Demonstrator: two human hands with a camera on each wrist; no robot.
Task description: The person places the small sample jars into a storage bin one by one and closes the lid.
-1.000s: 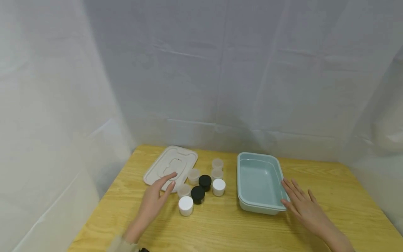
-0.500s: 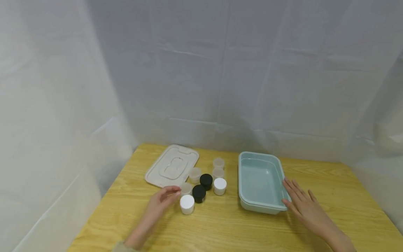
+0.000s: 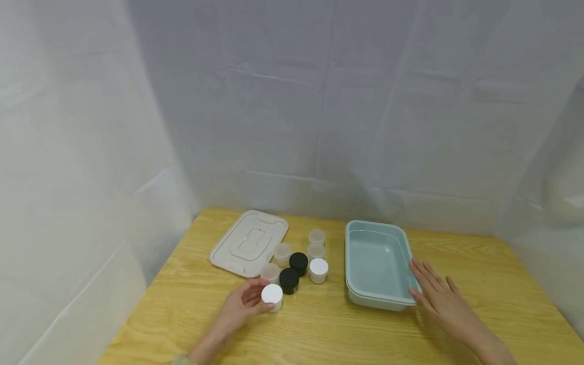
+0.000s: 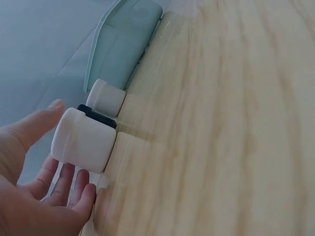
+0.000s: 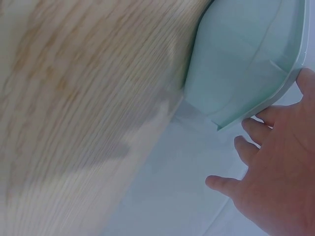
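White-lidded jar (image 3: 271, 296) sits in the left hand (image 3: 242, 305), fingers curled round it; bare wooden table (image 3: 319, 329) spreads in front. Right hand (image 3: 442, 301), flat and open, touches the teal tray's (image 3: 360, 296) rim.

On my table (image 3: 319, 329) I count seven small jars — two w/ white caps (image 3: 271, 293) (image 3: 318, 266), two w/ black caps (image 3: 289, 277) (image 3: 298, 260), three translucent ones (image 3: 270, 271) (image 3: 282, 252) (image 3: 316, 236), poss. a fourth hidden behind — plus one teal tub (image 3: 376, 263), one beige lid (image 3: 248, 243), and my two hands (image 3: 242, 306) (image 3: 440, 299).
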